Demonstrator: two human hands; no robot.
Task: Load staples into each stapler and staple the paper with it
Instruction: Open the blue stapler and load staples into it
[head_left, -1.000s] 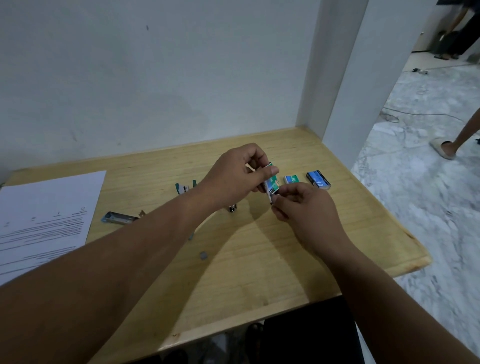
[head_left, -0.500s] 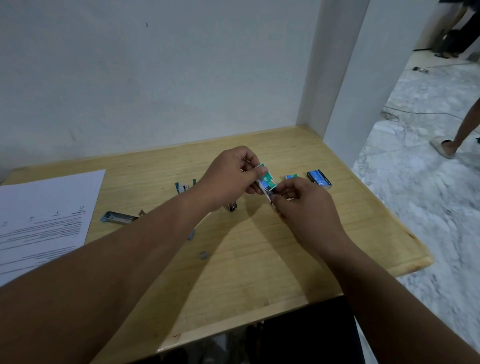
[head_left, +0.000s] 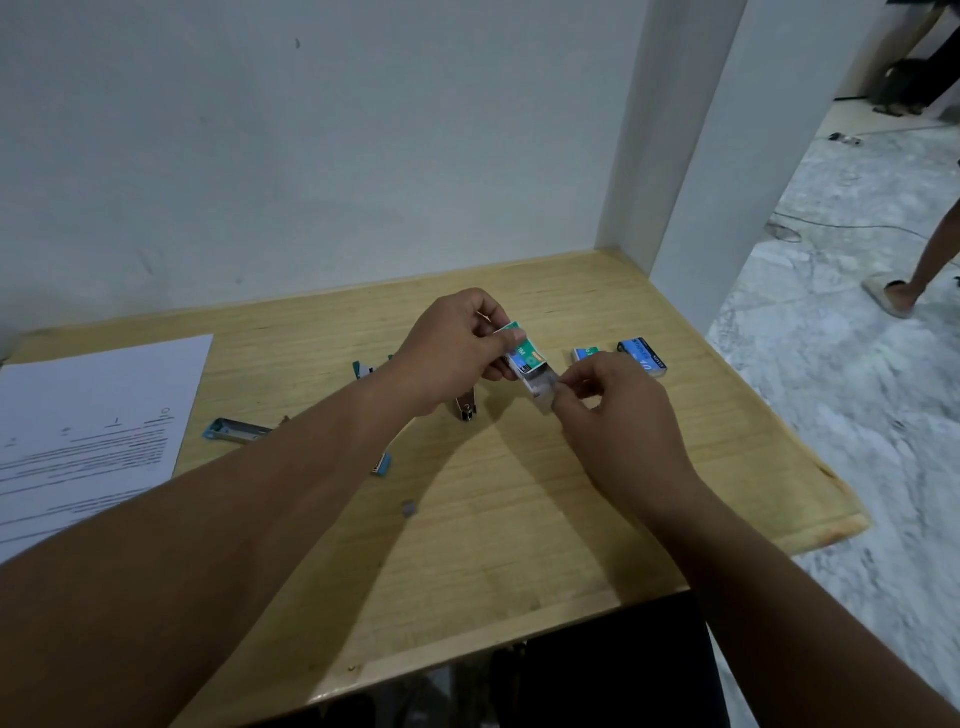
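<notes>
Cardboard staple box (head_left: 524, 355), gripped by left hand (head_left: 451, 354); right hand (head_left: 613, 410) pinches its white inner tray (head_left: 540, 387) above wooden table (head_left: 519, 519).

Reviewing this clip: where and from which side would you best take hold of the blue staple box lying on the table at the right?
Probably across its two long sides, from above. The blue staple box lies flat on the table, its broad printed face up, so only its thin edges offer opposing surfaces. The small green box sits close on its left, so a hand has more room arriving from the right.
</notes>
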